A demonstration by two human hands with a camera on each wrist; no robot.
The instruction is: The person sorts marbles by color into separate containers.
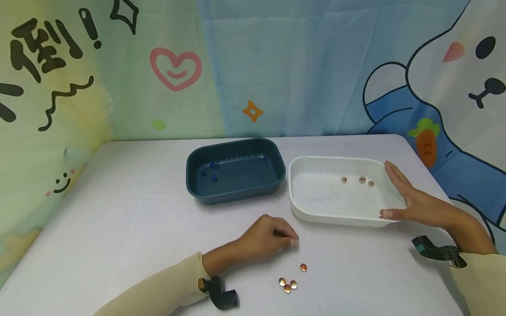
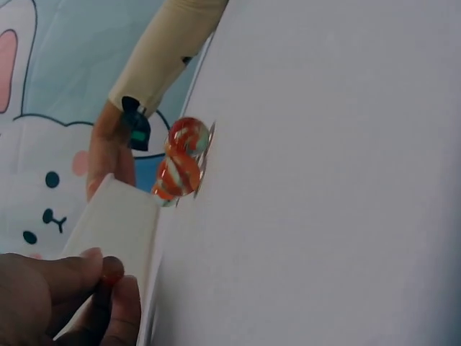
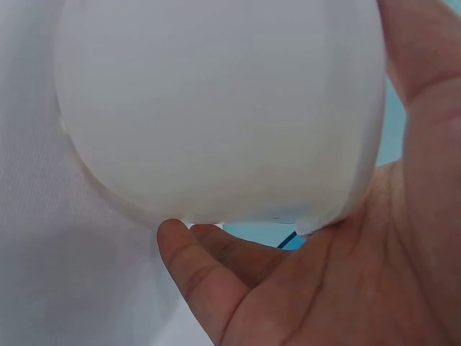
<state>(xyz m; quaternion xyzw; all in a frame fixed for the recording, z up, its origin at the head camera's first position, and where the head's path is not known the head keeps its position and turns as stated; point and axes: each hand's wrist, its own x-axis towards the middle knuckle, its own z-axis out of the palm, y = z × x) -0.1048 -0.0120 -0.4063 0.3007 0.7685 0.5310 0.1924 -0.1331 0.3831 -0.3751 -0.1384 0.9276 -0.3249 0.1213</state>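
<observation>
My left hand (image 1: 266, 239) is just above the table in front of the trays, pinching a reddish glass marble (image 2: 112, 269) between thumb and fingertips. In the head view that marble is hidden by the fingers. Nearby on the cloth lie several orange-and-clear swirled marbles (image 1: 293, 284), one a little apart from the rest. My right hand (image 1: 423, 208) grips the right end of the white tray (image 1: 336, 218), thumb over the near rim and fingers round the far corner. Three pale marbles (image 1: 362, 179) sit inside that tray.
To the left of the white tray stands a dark blue tray (image 1: 237, 196) holding several blue marbles (image 1: 214, 178). A white cloth covers the table (image 1: 130, 228). Behind it hangs a printed curtain (image 1: 292, 66) with cartoon figures.
</observation>
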